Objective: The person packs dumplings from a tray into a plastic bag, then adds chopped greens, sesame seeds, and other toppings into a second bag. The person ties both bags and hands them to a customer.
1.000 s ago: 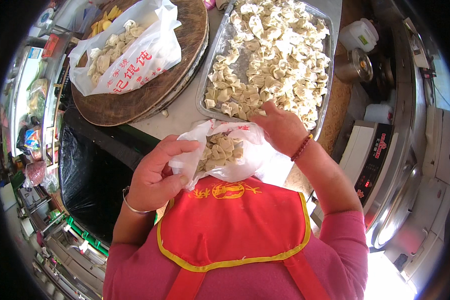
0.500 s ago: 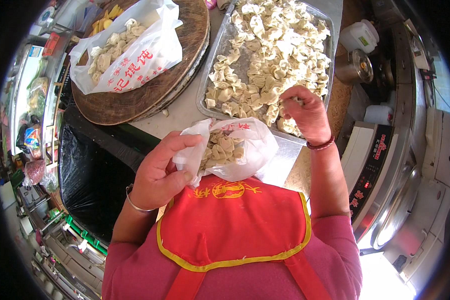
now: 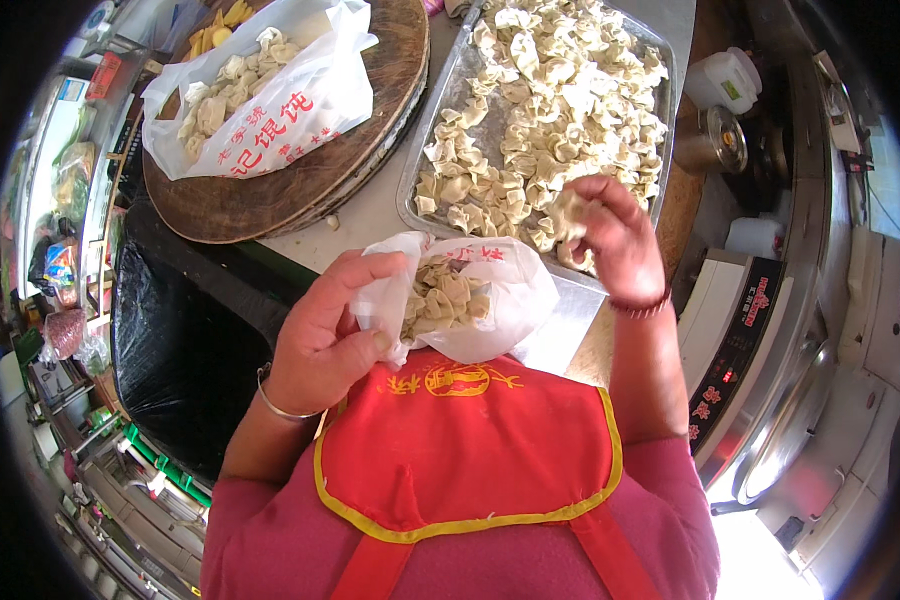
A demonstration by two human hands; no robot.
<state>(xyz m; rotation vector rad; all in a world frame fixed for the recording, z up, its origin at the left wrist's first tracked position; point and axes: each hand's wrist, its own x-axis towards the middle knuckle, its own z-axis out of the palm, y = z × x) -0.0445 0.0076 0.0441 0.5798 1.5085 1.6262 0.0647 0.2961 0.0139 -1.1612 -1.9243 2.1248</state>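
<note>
My left hand grips the edge of a thin white plastic bag, thumb and fingers closed on it. The bag's mouth gapes, showing a small heap of folded wontons inside. Over the near right corner of a metal tray, my right hand has its fingers curled round pale wontons, partly smeared by motion; how many is hidden. Wontons lie heaped across most of the tray.
To the left stands a thick round wooden board carrying another white bag of wontons. Yellow pieces lie behind that bag. Below is a black plastic-covered surface. A metal pot and a control panel are at right.
My right hand has turned a little, its fingers now closing round wontons at the tray's near corner. My left hand still holds the bag in about the same place.
</note>
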